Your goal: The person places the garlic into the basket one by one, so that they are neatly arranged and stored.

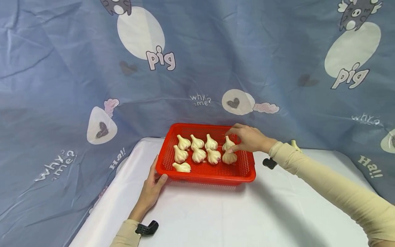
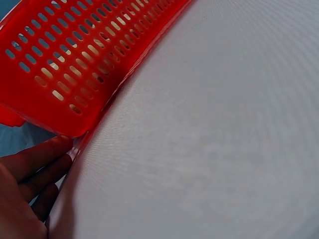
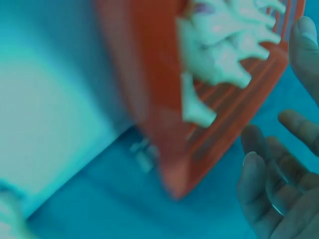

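Observation:
Several garlic bulbs (image 1: 198, 155) lie in rough rows inside a red plastic basket (image 1: 203, 176) with slotted walls. My right hand (image 1: 248, 138) hovers over the basket's right side, thumb and fingers spread apart around a bulb (image 1: 228, 142) in the back row. In the right wrist view, nothing shows between the parted fingers (image 3: 252, 174). At the near left corner of the basket is my left hand (image 1: 151, 188), thumb by the front rim and fingers along the left side. Its fingers (image 2: 37, 159) are fairly straight, the tips right at the corner in the left wrist view.
The basket stands on a white-covered table (image 1: 197, 212). A blue printed cloth (image 1: 197, 68) hangs close behind it. Another garlic bulb (image 1: 295, 145) shows past my right sleeve, near the table's back edge.

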`<state>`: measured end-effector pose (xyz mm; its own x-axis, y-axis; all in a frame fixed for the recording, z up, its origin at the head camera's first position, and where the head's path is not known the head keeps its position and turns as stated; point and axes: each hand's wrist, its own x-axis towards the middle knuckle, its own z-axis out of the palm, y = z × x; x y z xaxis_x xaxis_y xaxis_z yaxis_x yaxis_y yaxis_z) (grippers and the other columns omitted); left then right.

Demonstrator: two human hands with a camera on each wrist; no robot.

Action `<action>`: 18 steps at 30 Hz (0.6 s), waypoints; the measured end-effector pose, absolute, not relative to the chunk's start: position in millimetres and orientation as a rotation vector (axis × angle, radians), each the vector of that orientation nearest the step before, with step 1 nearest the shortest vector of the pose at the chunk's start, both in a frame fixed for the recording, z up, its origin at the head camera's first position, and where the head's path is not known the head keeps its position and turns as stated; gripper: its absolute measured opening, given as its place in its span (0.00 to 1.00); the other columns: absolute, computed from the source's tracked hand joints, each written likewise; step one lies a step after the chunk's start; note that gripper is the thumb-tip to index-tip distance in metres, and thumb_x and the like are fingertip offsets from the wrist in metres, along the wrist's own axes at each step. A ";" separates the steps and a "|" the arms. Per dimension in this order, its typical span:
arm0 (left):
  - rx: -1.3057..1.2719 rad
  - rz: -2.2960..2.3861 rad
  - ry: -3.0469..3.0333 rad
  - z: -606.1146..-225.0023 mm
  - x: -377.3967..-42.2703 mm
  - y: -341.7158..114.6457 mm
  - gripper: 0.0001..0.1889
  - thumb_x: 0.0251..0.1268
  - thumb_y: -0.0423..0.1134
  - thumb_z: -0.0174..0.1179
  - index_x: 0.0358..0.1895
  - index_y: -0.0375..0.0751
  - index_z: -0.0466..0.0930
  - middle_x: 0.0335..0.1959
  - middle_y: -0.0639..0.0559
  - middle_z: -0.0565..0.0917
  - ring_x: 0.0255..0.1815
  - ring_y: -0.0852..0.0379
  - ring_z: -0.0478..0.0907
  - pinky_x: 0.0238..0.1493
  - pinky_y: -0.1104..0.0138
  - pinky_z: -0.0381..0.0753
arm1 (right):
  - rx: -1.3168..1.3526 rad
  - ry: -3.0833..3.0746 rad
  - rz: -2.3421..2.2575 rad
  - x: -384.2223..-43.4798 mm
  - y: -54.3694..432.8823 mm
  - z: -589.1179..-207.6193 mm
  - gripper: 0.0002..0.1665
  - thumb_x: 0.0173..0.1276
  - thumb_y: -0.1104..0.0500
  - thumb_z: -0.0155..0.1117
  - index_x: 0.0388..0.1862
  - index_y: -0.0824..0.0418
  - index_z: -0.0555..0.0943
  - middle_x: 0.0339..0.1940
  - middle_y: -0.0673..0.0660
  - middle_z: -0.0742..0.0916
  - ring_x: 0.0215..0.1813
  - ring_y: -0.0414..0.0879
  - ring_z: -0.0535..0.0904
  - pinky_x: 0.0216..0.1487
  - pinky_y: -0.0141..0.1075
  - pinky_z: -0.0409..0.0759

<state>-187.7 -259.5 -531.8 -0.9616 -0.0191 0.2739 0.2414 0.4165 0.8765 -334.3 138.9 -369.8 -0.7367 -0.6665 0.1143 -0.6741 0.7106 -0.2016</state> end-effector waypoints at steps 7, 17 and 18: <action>-0.195 -1.563 -2.432 -531.5 -187.9 -259.8 0.43 0.77 0.39 0.60 0.88 0.65 0.47 0.81 0.41 0.70 0.65 0.37 0.83 0.70 0.35 0.72 | 0.989 -2.939 0.268 -332.9 198.5 -366.1 0.43 0.55 0.36 0.84 0.64 0.58 0.85 0.56 0.61 0.87 0.43 0.51 0.85 0.41 0.54 0.85; -0.202 -1.557 -2.429 -531.0 -187.9 -260.3 0.44 0.77 0.37 0.60 0.88 0.65 0.47 0.79 0.40 0.72 0.65 0.40 0.83 0.70 0.36 0.72 | 0.910 -2.982 0.147 -326.7 273.9 -376.6 0.42 0.58 0.45 0.84 0.63 0.69 0.83 0.60 0.70 0.87 0.62 0.70 0.83 0.60 0.65 0.80; -0.204 -1.560 -2.429 -530.8 -187.8 -260.0 0.44 0.77 0.37 0.60 0.88 0.65 0.47 0.80 0.41 0.71 0.65 0.40 0.83 0.71 0.36 0.72 | 0.898 -2.995 0.133 -326.1 279.9 -380.3 0.42 0.58 0.46 0.84 0.63 0.71 0.82 0.60 0.72 0.87 0.62 0.71 0.83 0.60 0.65 0.80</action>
